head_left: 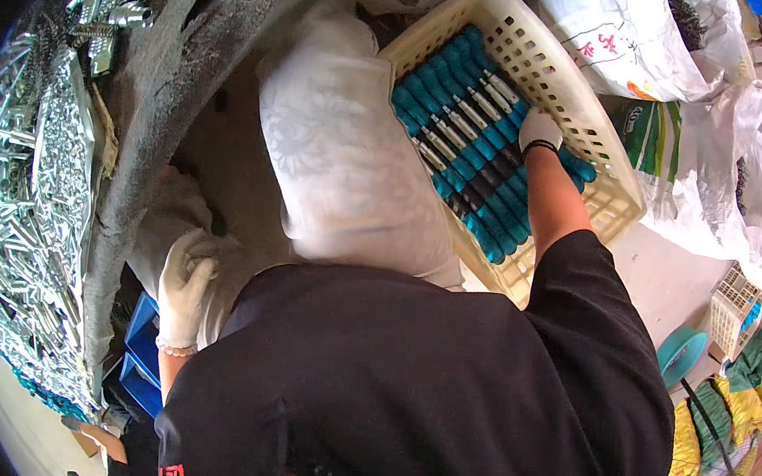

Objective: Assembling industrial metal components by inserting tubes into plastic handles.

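My right hand [541, 132], in a white glove with a dark band at the wrist, reaches into a cream plastic basket [611, 185]. It rests at the right end of the rows of teal-handled tools [497, 224] with silver metal parts and some black sections. The fingers point down among the handles and are hidden, so a grip cannot be made out. My left hand [184, 288], also white-gloved with a beaded bracelet, is by my left knee, well away from the basket. Its fingers are loosely bent, with nothing visible in them.
A bench on the left bears a heap of shiny metal parts [31, 224], its edge draped in grey cloth [187, 72]. Blue bins [142, 351] stand below. White sacks [625, 30] lie beyond the basket. Another person's arm [104, 440] shows at lower left.
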A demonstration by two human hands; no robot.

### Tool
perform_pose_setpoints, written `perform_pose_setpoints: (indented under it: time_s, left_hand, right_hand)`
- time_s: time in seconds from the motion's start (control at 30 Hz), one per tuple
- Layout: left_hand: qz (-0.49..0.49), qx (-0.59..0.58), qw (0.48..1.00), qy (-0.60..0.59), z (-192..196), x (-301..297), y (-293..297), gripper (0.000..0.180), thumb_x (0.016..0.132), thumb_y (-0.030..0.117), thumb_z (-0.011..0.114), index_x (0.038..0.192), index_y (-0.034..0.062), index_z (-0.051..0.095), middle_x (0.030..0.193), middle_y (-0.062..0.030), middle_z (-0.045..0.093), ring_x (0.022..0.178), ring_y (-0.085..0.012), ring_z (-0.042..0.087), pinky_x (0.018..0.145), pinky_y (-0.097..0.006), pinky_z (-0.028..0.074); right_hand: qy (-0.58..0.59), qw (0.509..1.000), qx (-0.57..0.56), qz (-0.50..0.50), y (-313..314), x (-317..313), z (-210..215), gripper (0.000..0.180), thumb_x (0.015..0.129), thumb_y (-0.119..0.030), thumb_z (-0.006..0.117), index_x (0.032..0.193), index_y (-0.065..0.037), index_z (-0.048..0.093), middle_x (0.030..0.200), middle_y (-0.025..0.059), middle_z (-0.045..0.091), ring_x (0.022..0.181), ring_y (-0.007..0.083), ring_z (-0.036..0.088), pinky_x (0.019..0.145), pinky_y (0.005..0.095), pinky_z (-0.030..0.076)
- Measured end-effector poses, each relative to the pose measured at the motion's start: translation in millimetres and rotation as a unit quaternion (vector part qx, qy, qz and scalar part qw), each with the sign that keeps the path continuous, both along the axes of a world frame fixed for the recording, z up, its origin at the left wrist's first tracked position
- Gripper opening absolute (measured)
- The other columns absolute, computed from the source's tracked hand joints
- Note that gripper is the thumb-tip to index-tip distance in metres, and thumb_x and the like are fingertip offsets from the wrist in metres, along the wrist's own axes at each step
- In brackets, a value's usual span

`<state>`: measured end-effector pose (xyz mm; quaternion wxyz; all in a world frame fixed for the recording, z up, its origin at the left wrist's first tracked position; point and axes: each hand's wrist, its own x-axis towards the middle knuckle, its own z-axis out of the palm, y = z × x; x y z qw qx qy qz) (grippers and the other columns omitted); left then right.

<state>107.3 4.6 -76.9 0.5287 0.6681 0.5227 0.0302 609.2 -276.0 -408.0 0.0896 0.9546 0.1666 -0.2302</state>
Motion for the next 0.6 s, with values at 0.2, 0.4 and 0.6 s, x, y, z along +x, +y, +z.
perform_pose_setpoints:
  time_s: [0.2, 0.4, 0.6]
  left_hand:
    - [0.013, 0.008, 0.999, 0.032, -3, -5, 4, 0.042, 0.093, 0.001, 0.055, 0.134, -0.0066, 0.050, 0.101, -0.0070, 0.062, 0.087, -0.0115, 0.059, 0.078, -0.025, 0.050]
    - [-0.013, 0.014, 0.999, 0.046, -15, -15, 6, 0.041, 0.093, 0.004, 0.057, 0.132, -0.0070, 0.052, 0.105, -0.0095, 0.064, 0.091, -0.0135, 0.062, 0.079, -0.026, 0.052]
    - [-0.013, 0.007, 0.999, 0.052, -19, -5, 11, 0.042, 0.094, 0.006, 0.058, 0.133, -0.0065, 0.052, 0.108, -0.0099, 0.065, 0.095, -0.0144, 0.062, 0.079, -0.027, 0.052]
  right_hand:
    - [0.005, 0.999, -0.008, -0.042, 6, -2, 11, 0.041, 0.104, -0.020, 0.033, 0.132, -0.003, 0.057, 0.123, 0.0230, 0.066, 0.110, 0.0386, 0.067, 0.091, 0.0503, 0.055]
    - [0.110, 0.984, -0.107, -0.095, 16, 8, 11, 0.044, 0.102, -0.019, 0.037, 0.138, -0.001, 0.054, 0.131, 0.0216, 0.063, 0.120, 0.0374, 0.063, 0.096, 0.0482, 0.053]
    - [0.089, 0.993, -0.074, -0.038, -5, 20, -19, 0.045, 0.101, -0.020, 0.036, 0.140, -0.001, 0.052, 0.138, 0.0221, 0.059, 0.127, 0.0378, 0.058, 0.104, 0.0490, 0.047]
